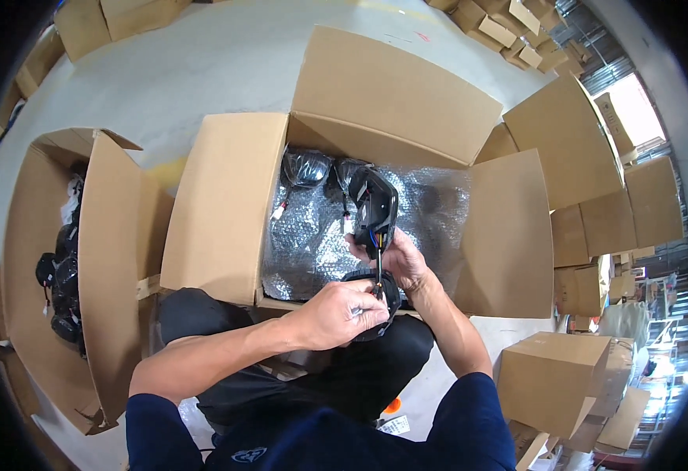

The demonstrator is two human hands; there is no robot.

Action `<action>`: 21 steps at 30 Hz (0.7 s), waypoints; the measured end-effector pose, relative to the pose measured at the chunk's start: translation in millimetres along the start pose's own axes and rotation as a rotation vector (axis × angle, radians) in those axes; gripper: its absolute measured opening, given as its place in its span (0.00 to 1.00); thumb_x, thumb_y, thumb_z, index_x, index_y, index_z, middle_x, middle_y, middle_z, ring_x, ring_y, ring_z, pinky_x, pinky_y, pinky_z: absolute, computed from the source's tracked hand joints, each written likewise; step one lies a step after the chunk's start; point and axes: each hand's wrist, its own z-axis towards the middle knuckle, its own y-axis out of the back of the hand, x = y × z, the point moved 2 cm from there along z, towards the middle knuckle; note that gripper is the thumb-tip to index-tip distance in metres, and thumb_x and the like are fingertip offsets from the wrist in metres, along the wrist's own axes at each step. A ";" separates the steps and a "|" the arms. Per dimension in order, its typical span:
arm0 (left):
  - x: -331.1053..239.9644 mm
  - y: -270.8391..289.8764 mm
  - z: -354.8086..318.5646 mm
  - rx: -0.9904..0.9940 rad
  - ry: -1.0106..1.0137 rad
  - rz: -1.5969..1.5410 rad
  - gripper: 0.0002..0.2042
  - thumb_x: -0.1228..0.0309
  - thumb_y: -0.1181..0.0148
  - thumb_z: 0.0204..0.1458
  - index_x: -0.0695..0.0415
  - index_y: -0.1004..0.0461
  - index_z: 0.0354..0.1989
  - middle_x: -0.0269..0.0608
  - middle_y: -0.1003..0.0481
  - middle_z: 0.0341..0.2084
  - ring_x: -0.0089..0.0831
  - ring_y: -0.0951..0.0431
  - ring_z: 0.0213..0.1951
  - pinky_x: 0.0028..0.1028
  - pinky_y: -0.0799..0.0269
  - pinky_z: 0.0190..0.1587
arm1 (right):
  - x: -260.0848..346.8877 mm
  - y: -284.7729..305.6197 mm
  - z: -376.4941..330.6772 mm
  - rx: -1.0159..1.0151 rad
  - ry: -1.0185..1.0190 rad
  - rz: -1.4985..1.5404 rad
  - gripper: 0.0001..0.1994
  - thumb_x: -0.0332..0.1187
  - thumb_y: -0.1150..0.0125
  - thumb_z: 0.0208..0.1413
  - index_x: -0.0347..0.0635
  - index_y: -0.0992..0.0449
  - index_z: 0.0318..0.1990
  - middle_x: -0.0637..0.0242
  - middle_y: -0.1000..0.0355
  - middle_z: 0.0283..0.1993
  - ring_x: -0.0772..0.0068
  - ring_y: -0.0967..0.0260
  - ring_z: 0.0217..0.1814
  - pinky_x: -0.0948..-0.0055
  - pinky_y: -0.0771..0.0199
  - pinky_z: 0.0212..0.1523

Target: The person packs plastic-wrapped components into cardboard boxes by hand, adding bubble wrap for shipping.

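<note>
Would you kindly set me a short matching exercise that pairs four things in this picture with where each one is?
Things:
1. black part with wires
2. bubble wrap
3. left hand
4. second open box

Places:
A. lining the bottom of the middle box
B. on the floor to the person's left, with black parts inside
C. held up over the middle box by the right hand
D. at the wire end below the black part

Pairs: 1-C, 2-A, 3-D, 4-B

Pale grey concrete floor [203, 71] carries open brown cardboard box [226, 204] centre, second open carton [112, 259] left, closed cartons [552, 377] right.
</note>
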 end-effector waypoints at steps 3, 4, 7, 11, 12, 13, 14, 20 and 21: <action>5.6 -0.2 -1.4 0.016 0.025 -0.020 0.11 0.68 0.38 0.61 0.65 0.19 0.40 0.50 0.21 0.33 0.43 0.19 0.37 0.35 0.25 0.41 | 9.1 -14.7 10.9 -0.083 0.101 -0.011 0.30 0.44 0.37 0.63 0.36 0.35 0.66 0.55 0.29 0.63 0.56 0.30 0.64 0.52 0.30 0.67; 4.3 0.5 -3.7 -0.034 0.065 -0.019 0.11 0.68 0.38 0.61 0.65 0.18 0.41 0.52 0.22 0.37 0.42 0.19 0.38 0.35 0.25 0.41 | 13.7 -15.4 18.0 -0.165 0.130 0.019 0.26 0.38 0.38 0.65 0.37 0.36 0.66 0.58 0.29 0.63 0.60 0.30 0.63 0.51 0.29 0.64; 11.9 7.1 -7.9 -0.111 0.202 -0.037 0.11 0.68 0.39 0.63 0.64 0.18 0.43 0.54 0.26 0.50 0.31 0.20 0.34 0.30 0.25 0.41 | 23.1 38.8 38.1 -0.387 0.264 -0.048 0.25 0.31 0.39 0.65 0.30 0.37 0.66 0.57 0.26 0.58 0.64 0.26 0.58 0.62 0.26 0.61; 14.5 19.0 -1.6 -0.175 0.299 -0.071 0.11 0.69 0.40 0.65 0.65 0.18 0.45 0.56 0.31 0.61 0.21 0.21 0.31 0.24 0.24 0.40 | 57.9 167.2 55.2 -0.559 0.397 -0.119 0.18 0.31 0.40 0.66 0.32 0.29 0.59 0.60 0.23 0.54 0.67 0.24 0.53 0.66 0.25 0.57; 11.7 23.1 -0.5 -0.204 0.321 -0.082 0.11 0.70 0.41 0.65 0.65 0.18 0.46 0.57 0.30 0.61 0.21 0.21 0.31 0.24 0.24 0.40 | 62.1 190.5 57.1 -0.588 0.409 -0.081 0.22 0.30 0.37 0.64 0.31 0.31 0.62 0.60 0.23 0.54 0.68 0.24 0.53 0.66 0.25 0.54; 10.0 24.5 2.5 -0.215 0.323 -0.118 0.10 0.72 0.41 0.65 0.66 0.19 0.46 0.54 0.30 0.60 0.20 0.22 0.32 0.23 0.24 0.41 | 66.6 215.1 55.0 -0.621 0.382 -0.120 0.20 0.30 0.36 0.64 0.31 0.28 0.61 0.63 0.22 0.52 0.70 0.25 0.51 0.69 0.27 0.51; 10.7 27.1 5.0 -0.211 0.321 -0.122 0.10 0.72 0.41 0.65 0.66 0.19 0.46 0.54 0.30 0.60 0.20 0.22 0.32 0.23 0.24 0.41 | 63.8 229.0 59.3 -0.626 0.384 -0.123 0.20 0.30 0.36 0.64 0.31 0.28 0.61 0.63 0.22 0.52 0.70 0.25 0.51 0.69 0.27 0.51; 6.7 58.1 7.3 -0.441 0.365 -0.379 0.09 0.75 0.43 0.65 0.66 0.22 0.48 0.45 0.28 0.56 0.21 0.24 0.34 0.18 0.28 0.32 | 48.7 228.1 78.1 -1.013 0.312 -0.653 0.22 0.38 0.32 0.61 0.30 0.24 0.56 0.58 0.22 0.51 0.67 0.24 0.49 0.66 0.23 0.49; 5.4 61.0 8.7 -0.502 0.355 -0.493 0.09 0.75 0.42 0.65 0.65 0.22 0.49 0.44 0.26 0.54 0.21 0.25 0.33 0.19 0.28 0.32 | 53.2 222.0 70.8 -1.127 0.381 -1.012 0.21 0.39 0.31 0.59 0.30 0.21 0.53 0.60 0.21 0.44 0.68 0.23 0.45 0.68 0.23 0.46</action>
